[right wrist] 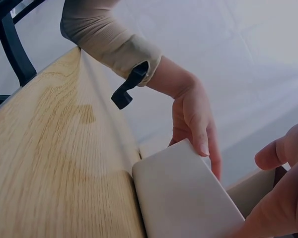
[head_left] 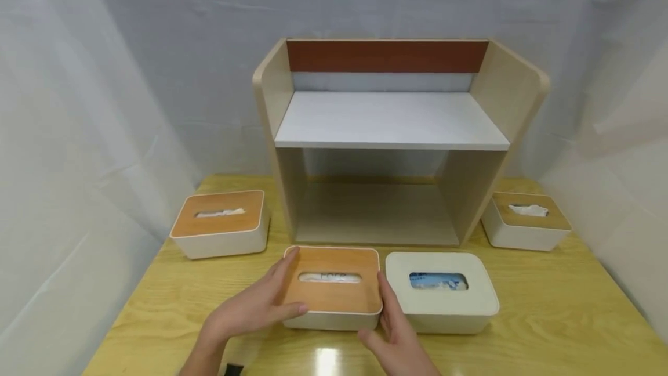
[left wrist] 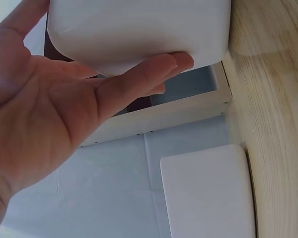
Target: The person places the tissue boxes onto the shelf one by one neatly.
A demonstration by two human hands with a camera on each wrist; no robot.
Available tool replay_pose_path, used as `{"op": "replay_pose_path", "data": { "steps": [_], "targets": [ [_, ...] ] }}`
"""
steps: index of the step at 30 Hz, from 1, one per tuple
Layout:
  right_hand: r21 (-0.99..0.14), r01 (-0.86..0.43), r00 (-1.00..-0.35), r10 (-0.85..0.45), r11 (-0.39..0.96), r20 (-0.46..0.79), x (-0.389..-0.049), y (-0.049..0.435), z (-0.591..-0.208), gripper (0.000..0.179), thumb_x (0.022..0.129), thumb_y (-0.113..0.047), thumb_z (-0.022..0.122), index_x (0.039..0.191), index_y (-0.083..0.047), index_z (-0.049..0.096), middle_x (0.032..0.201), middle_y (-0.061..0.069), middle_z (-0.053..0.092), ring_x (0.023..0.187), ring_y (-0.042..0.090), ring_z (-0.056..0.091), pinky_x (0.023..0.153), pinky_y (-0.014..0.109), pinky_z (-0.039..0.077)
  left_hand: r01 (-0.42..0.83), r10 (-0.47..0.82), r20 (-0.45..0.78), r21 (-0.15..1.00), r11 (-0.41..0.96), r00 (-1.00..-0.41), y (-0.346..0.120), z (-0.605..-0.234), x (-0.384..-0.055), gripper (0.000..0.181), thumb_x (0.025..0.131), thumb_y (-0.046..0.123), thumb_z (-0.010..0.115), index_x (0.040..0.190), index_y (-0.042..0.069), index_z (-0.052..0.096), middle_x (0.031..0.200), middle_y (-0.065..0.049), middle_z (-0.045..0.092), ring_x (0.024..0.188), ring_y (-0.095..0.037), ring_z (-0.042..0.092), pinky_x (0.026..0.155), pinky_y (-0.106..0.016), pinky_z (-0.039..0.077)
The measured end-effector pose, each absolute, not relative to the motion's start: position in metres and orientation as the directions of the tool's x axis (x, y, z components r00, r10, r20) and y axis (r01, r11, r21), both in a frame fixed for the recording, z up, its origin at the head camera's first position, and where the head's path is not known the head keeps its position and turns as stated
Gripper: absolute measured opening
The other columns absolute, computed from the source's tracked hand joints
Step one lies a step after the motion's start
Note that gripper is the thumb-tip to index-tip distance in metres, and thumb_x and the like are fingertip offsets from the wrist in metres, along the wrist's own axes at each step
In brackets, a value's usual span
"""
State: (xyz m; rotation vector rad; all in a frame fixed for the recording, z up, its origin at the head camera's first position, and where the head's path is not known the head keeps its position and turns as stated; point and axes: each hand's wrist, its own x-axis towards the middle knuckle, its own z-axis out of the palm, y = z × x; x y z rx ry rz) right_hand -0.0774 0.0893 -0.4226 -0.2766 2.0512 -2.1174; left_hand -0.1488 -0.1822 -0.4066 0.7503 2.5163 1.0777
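Right fingers (head_left: 385, 292) fill the narrow gap between the white rectangular box with an orange lid (head_left: 331, 299) and the cream round-cornered box (head_left: 443, 305), while the left hand (head_left: 261, 300) blocks the orange-lidded box's other side. Behind, the beige wooden shelf unit (head_left: 287, 190) leaves room beneath its white board (head_left: 391, 120), reachable over the lids. Bare yellow wooden table (head_left: 563, 306) gives wide passage right of the cream box, up to the brown-lidded white box (head_left: 524, 235).
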Motion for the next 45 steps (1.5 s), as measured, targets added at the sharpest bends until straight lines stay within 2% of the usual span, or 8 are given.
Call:
{"op": "replay_pose_path", "data": {
  "steps": [6, 11, 18, 23, 27, 34, 40, 45],
  "targets": [
    [-0.999, 0.001, -0.973, -0.231, -0.046, 0.010, -0.079, 0.087, -0.422, 0.090, 0.089, 0.004, 0.060, 0.159, -0.003, 0.005, 0.165, 0.020, -0.003, 0.149, 0.036, -0.001, 0.104, 0.008, 0.020, 0.359, 0.607, -0.096, 0.729, 0.582, -0.789, -0.183, -0.400, -0.156, 0.102, 0.094, 0.048, 0.064, 0.158, 0.000, 0.001, 0.163, -0.024, 0.004, 0.150, -0.041, 0.006, 0.116, -0.060, 0.016],
    [-0.999, 0.029, -0.981, -0.193, -0.022, -0.024, -0.077, 0.085, -0.424, 0.090, 0.089, 0.001, 0.062, 0.159, -0.005, 0.007, 0.165, 0.022, 0.000, 0.149, 0.039, 0.004, 0.110, 0.024, 0.021, 0.399, 0.645, -0.138, 0.683, 0.612, -0.752, -0.181, -0.389, -0.167, 0.101, 0.095, 0.046, 0.064, 0.157, -0.005, 0.003, 0.162, -0.027, 0.005, 0.145, -0.051, 0.011, 0.115, -0.062, 0.018],
    [-0.999, 0.022, -0.979, -0.205, -0.034, -0.014, -0.073, 0.083, -0.432, 0.089, 0.088, 0.002, 0.061, 0.159, -0.005, 0.008, 0.164, 0.024, -0.005, 0.148, 0.038, 0.005, 0.102, 0.009, 0.021, 0.413, 0.647, -0.179, 0.639, 0.649, -0.741, -0.181, -0.382, -0.170, 0.102, 0.092, 0.049, 0.066, 0.156, -0.007, 0.009, 0.162, -0.026, 0.008, 0.142, -0.057, 0.017, 0.114, -0.062, 0.022],
    [-0.999, -0.002, -0.983, -0.183, -0.048, 0.010, -0.072, 0.080, -0.435, 0.087, 0.088, 0.003, 0.060, 0.158, -0.002, 0.010, 0.163, 0.026, -0.006, 0.148, 0.042, 0.003, 0.102, 0.009, 0.020, 0.429, 0.667, -0.167, 0.649, 0.629, -0.726, -0.184, -0.382, -0.171, 0.103, 0.092, 0.046, 0.067, 0.156, -0.007, 0.007, 0.162, -0.027, 0.007, 0.145, -0.050, 0.016, 0.115, -0.062, 0.019],
    [-0.999, 0.000, -0.992, -0.126, -0.052, 0.007, -0.071, 0.076, -0.435, 0.086, 0.087, 0.004, 0.060, 0.158, -0.003, 0.012, 0.164, 0.025, 0.002, 0.148, 0.041, 0.006, 0.108, 0.016, 0.019, 0.416, 0.673, -0.184, 0.662, 0.624, -0.716, -0.185, -0.380, -0.170, 0.104, 0.091, 0.042, 0.070, 0.156, -0.006, 0.004, 0.163, -0.027, 0.004, 0.144, -0.054, 0.012, 0.115, -0.063, 0.017],
    [-0.997, 0.020, -0.996, -0.093, -0.071, -0.014, -0.073, 0.074, -0.435, 0.086, 0.087, 0.004, 0.059, 0.157, 0.000, 0.009, 0.163, 0.026, 0.006, 0.148, 0.044, 0.008, 0.113, 0.048, 0.015, 0.425, 0.694, -0.167, 0.683, 0.594, -0.700, -0.184, -0.378, -0.170, 0.107, 0.090, 0.037, 0.072, 0.155, -0.008, -0.001, 0.161, -0.031, -0.001, 0.144, -0.056, 0.008, 0.114, -0.066, 0.014],
    [-0.997, 0.077, -0.988, -0.135, 0.020, -0.079, -0.078, 0.074, -0.440, 0.092, 0.090, -0.001, 0.061, 0.157, 0.003, -0.001, 0.162, 0.028, -0.001, 0.147, 0.043, 0.007, 0.113, 0.046, 0.017, 0.389, 0.669, -0.177, 0.695, 0.604, -0.722, -0.187, -0.382, -0.174, 0.119, 0.087, 0.036, 0.075, 0.151, -0.013, -0.013, 0.157, -0.034, -0.014, 0.147, -0.045, -0.005, 0.117, -0.059, 0.006],
    [-0.996, 0.082, -0.987, -0.138, 0.026, -0.085, -0.081, 0.073, -0.442, 0.098, 0.086, 0.002, 0.061, 0.156, 0.003, -0.007, 0.161, 0.030, -0.008, 0.146, 0.045, 0.006, 0.111, 0.042, 0.020, 0.368, 0.647, -0.198, 0.685, 0.628, -0.736, -0.189, -0.384, -0.180, 0.125, 0.083, 0.039, 0.079, 0.149, -0.015, -0.014, 0.154, -0.037, -0.014, 0.147, -0.047, -0.002, 0.117, -0.057, 0.008]
  ]
}}
